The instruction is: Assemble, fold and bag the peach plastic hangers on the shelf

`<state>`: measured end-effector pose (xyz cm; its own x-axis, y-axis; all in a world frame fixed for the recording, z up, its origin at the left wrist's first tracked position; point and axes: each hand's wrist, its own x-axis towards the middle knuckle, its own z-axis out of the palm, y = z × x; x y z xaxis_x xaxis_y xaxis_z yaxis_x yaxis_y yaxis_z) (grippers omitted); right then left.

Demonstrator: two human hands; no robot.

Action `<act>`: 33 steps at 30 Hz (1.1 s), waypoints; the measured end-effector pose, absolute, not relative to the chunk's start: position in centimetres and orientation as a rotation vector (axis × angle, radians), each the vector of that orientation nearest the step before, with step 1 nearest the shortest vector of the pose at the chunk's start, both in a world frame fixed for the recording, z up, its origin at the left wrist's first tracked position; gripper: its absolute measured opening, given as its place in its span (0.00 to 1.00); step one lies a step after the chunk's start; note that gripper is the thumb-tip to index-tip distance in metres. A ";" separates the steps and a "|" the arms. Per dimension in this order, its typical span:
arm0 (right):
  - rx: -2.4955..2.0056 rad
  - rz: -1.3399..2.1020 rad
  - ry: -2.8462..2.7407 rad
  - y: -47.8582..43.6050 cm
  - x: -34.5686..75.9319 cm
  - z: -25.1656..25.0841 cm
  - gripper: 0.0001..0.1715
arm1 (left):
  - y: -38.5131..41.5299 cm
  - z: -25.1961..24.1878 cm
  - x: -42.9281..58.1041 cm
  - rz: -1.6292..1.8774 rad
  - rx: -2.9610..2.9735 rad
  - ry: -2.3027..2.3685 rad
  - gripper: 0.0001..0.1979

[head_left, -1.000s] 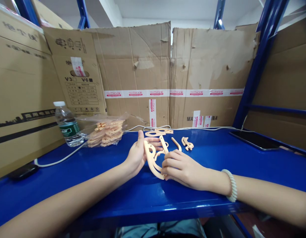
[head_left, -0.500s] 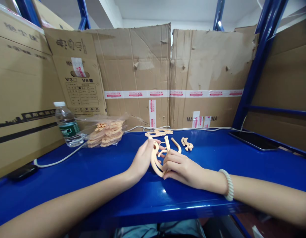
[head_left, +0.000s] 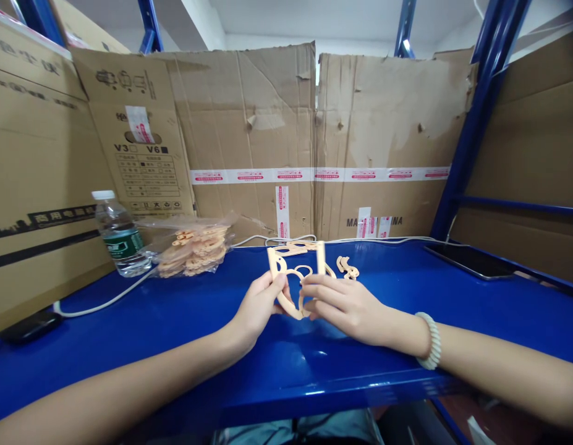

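Observation:
Both my hands hold one flat pale wooden cut-out piece point(head_left: 293, 275) upright over the blue shelf point(head_left: 286, 364). My left hand point(head_left: 258, 306) pinches its left side with fingers closed. My right hand point(head_left: 344, 306), with a white bead bracelet at the wrist, grips its right side. Behind the hands lie more loose wooden pieces point(head_left: 348, 267) and a flat wooden piece point(head_left: 290, 249) near the cardboard wall.
A clear plastic bag of wooden pieces point(head_left: 193, 247) and a water bottle point(head_left: 119, 235) stand at the left. A white cable point(head_left: 105, 301) runs along the back, a dark device point(head_left: 29, 326) lies far left, a dark tablet point(head_left: 474, 259) far right. Cardboard boxes point(head_left: 253, 136) wall the shelf.
The wooden piece has been lifted and turned upright between both hands. My left hand went from flat and open beside it to a pinch on its left side.

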<state>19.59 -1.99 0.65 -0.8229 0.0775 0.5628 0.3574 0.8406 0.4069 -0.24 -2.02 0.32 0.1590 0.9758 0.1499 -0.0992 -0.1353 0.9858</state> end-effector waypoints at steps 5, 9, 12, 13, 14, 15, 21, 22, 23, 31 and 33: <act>-0.613 -0.718 -2.346 -1.6 19.3 0.6 0.12 | -2.8 0.5 -0.1 1.357 1.241 0.891 0.17; -0.682 -0.598 -2.468 -2.0 19.0 0.5 0.13 | -3.1 0.2 0.3 1.403 1.204 0.907 0.19; -0.552 -0.680 -2.456 -2.3 19.2 0.6 0.12 | -2.8 0.0 0.3 1.408 1.097 0.908 0.18; -0.499 -0.725 -2.439 -2.3 19.4 0.6 0.13 | -2.6 0.1 0.2 1.403 1.034 0.905 0.17; -0.461 -0.746 -2.411 -2.1 19.6 0.7 0.14 | -2.4 0.2 0.0 1.398 0.971 0.904 0.16; -0.459 -0.726 -2.374 -1.8 20.0 0.9 0.14 | -2.3 0.3 -0.2 1.399 0.924 0.902 0.14; -0.789 -0.033 -2.245 1.8 23.2 2.4 0.10 | -2.0 0.7 -0.6 1.432 0.978 0.895 0.14; -0.796 -0.001 -2.313 2.4 23.6 2.6 0.10 | -2.1 0.7 -0.5 1.416 0.979 0.904 0.15; -0.792 0.002 -2.389 2.9 23.9 2.6 0.09 | -2.2 0.6 -0.4 1.402 0.975 0.913 0.16; -0.675 0.062 -2.563 4.0 23.1 1.0 0.07 | -1.9 0.2 -0.4 1.373 0.946 0.970 0.14; -0.724 0.097 -2.590 4.1 23.1 0.8 0.07 | -1.8 0.2 -0.4 1.359 0.945 0.975 0.14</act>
